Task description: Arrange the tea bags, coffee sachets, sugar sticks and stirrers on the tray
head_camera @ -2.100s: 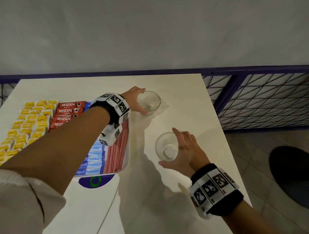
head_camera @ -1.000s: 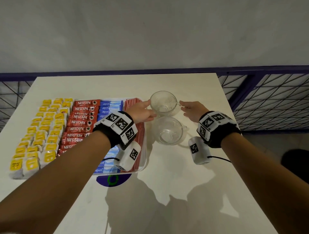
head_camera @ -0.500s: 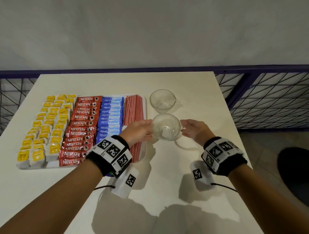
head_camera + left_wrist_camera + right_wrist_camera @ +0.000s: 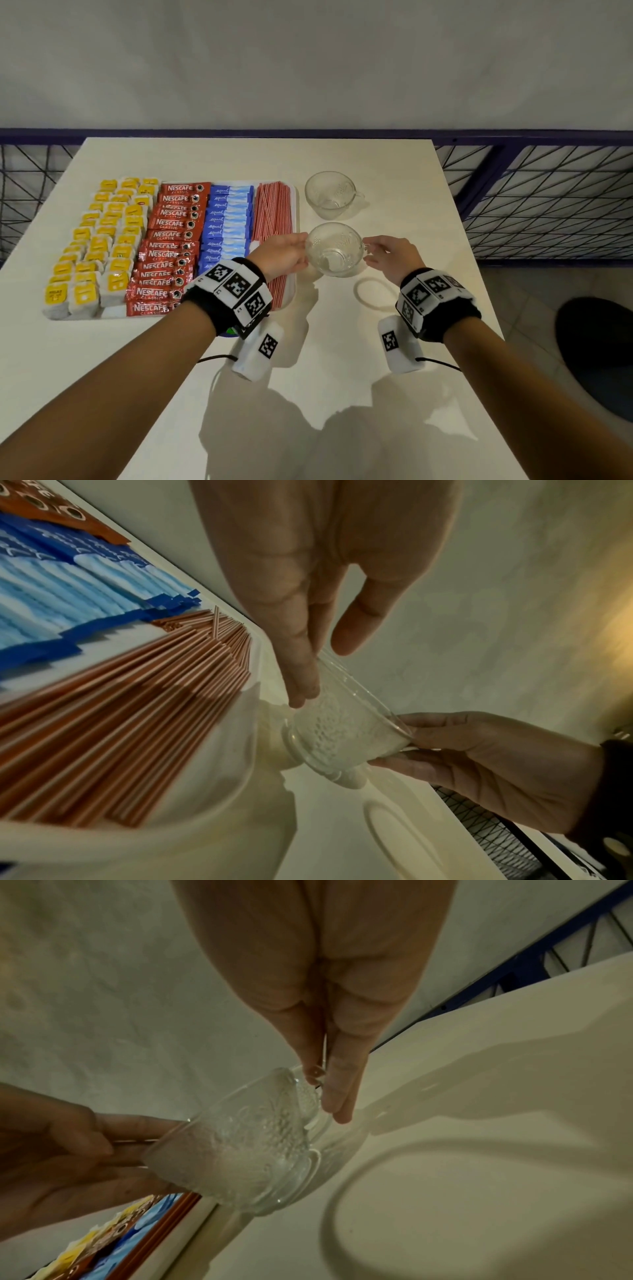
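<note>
Beside the tray's (image 4: 295, 205) right edge, both hands have dropped from the far cup (image 4: 329, 195) to the near cup (image 4: 334, 248); the left hand (image 4: 286, 251) presses straight fingers on its side; the right hand (image 4: 390, 255) pinches its handle; tea bags (image 4: 99, 240), coffee sachets (image 4: 171, 240), sugar sticks (image 4: 226, 222) and stirrers (image 4: 274, 212) lie rowed on the tray, seemingly done.

Right hand (image 4: 315, 974) pinches the handle of a clear textured glass cup (image 4: 246, 1150); the left hand (image 4: 61, 1156) touches its opposite side. Cream table (image 4: 479, 1177) bears a ring-shaped shadow (image 4: 329, 1218); coloured sachets (image 4: 113, 1229) lie at lower left.
</note>
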Tool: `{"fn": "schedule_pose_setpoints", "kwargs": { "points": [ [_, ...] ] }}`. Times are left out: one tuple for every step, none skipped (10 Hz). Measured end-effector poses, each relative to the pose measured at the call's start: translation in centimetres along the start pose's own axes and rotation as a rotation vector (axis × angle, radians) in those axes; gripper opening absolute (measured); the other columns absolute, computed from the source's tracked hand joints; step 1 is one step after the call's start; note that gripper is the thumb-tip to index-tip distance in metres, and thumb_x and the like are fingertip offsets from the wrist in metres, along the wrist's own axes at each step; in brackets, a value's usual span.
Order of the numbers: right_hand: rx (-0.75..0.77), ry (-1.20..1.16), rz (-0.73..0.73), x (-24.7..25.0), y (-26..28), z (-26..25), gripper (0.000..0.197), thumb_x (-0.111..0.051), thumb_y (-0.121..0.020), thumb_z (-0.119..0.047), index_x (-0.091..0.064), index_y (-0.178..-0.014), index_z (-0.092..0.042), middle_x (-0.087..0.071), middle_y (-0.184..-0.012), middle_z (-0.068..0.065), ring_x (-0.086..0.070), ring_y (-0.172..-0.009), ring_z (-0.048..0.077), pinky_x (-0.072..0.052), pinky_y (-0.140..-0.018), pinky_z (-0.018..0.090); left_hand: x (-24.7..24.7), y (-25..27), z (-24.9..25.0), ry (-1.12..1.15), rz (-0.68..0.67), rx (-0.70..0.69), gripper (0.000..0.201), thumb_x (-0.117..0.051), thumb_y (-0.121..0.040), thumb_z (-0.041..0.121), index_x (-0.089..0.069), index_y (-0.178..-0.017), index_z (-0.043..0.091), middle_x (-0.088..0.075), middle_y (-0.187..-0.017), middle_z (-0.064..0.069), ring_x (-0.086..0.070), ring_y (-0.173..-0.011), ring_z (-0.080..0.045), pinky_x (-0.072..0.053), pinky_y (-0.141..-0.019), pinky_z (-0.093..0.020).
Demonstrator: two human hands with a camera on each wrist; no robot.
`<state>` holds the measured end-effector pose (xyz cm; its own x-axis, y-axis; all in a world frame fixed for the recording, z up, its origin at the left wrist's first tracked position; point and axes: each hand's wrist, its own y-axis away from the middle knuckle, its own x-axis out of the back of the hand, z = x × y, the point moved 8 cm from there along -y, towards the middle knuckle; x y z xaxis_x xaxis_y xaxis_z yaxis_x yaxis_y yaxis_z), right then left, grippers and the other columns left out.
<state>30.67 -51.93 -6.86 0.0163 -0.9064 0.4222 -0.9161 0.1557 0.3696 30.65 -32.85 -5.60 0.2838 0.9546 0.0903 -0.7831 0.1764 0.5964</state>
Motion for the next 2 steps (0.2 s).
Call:
{"fn": "schedule_pose_setpoints", "kwargs": {
  "points": [
    [-0.019,-0.065,0.005,-0.24,0.03,0.38,0.026,-0.044,-0.094,-0.003,-0.062,-0.113,0.0,-0.059,-0.092,0.012,-0.063,-0.097,0.033,-0.048,-0.096,0.042,0.05,0.01,0.24,-0.026,-0.003,-0.028,0.045,-0.039,-0.09,-0.012,-0.05,-0.13,0.007,-0.055,-0.092,0.004,-0.048,-0.095,-0.018,-0.043,-0.091,-0.028],
    [-0.034,-0.069,0.027,-0.06,-0.2,0.48,0.028,-0.043,-0.096,-0.008,-0.06,-0.117,-0.003,-0.062,-0.1,0.014,-0.061,-0.106,0.035,-0.047,-0.098,0.043,0.2,-0.06,0.37,-0.045,0.005,-0.041,0.056,-0.042,-0.09,-0.009,-0.032,-0.143,0.005,-0.054,-0.117,-0.003,-0.054,-0.105,-0.019,-0.042,-0.101,-0.035]
  ]
}}
